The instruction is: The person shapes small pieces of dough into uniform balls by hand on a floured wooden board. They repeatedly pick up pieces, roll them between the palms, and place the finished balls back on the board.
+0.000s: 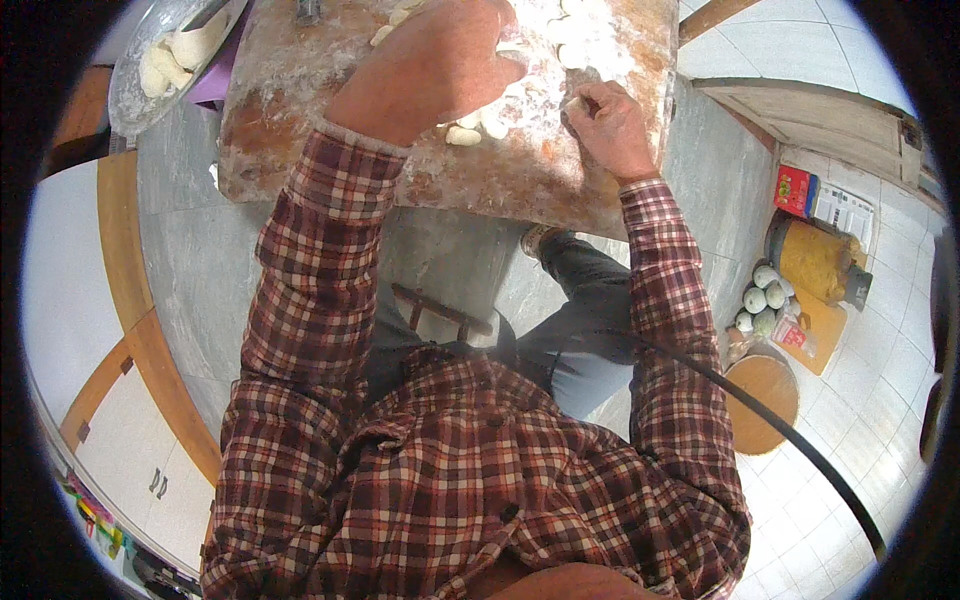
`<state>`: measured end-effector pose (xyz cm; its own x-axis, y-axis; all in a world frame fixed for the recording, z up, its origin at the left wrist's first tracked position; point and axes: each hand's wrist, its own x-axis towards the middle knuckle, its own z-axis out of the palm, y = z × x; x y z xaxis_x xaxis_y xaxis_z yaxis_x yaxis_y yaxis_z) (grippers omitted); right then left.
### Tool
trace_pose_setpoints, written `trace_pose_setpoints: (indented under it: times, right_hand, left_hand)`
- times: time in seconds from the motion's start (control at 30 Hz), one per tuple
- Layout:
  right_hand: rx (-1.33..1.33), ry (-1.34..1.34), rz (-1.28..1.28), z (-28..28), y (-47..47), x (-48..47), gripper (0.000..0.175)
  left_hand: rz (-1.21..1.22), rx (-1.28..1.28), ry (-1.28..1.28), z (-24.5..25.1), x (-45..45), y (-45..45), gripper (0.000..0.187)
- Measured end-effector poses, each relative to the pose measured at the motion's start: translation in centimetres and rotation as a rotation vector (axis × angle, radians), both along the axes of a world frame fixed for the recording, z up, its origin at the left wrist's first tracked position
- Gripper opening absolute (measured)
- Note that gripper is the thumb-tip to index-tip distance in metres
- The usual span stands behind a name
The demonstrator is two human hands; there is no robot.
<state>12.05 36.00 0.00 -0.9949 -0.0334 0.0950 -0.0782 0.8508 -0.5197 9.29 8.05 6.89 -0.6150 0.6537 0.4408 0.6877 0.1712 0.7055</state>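
Note:
A wooden board (285, 135) dusted with white flour lies before me. My left hand (435, 71) reaches across it, fingers bent near its floury middle; whether they grip anything is hidden. Small dough lumps (463, 136) rest just below that hand, and more dough (382, 34) shows beyond its wrist. Near the board's right edge is my right hand (615, 131), with thumb and fingers curled together; I cannot tell whether something is between them. Several round pale dough pieces (574, 56) lie beyond the right hand in bright light.
At upper left, a metal bowl (127, 97) holds larger dough pieces (165, 67) above a purple object (217, 86). A small grey object (308, 10) sits on the board's far side. A black cable (787, 427) crosses at right, near a round wooden disc (761, 405).

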Motion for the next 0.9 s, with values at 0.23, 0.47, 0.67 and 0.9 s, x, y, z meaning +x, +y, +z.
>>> trace_pose_setpoints:
  times: [0.23,0.47,0.67,0.9]
  right_hand:
    - [0.123,-0.005,-0.007,-0.8,-0.1,-0.2,0.022]
    - [0.107,0.037,0.043,-0.7,0.1,-0.1,0.020]
    - [-0.429,-0.170,-0.132,-0.7,0.9,0.3,0.016]
    - [-0.170,-0.092,-0.055,-1.4,3.5,-0.1,0.027]
  left_hand:
    - [-0.075,-0.045,0.172,-0.5,-0.4,0.2,0.028]
    - [0.003,-0.070,-0.083,0.1,-0.1,0.2,0.028]
    - [0.001,-0.050,-0.176,0.6,-0.2,0.4,0.028]
    - [-0.024,-0.080,-0.168,0.9,-0.4,0.5,0.029]
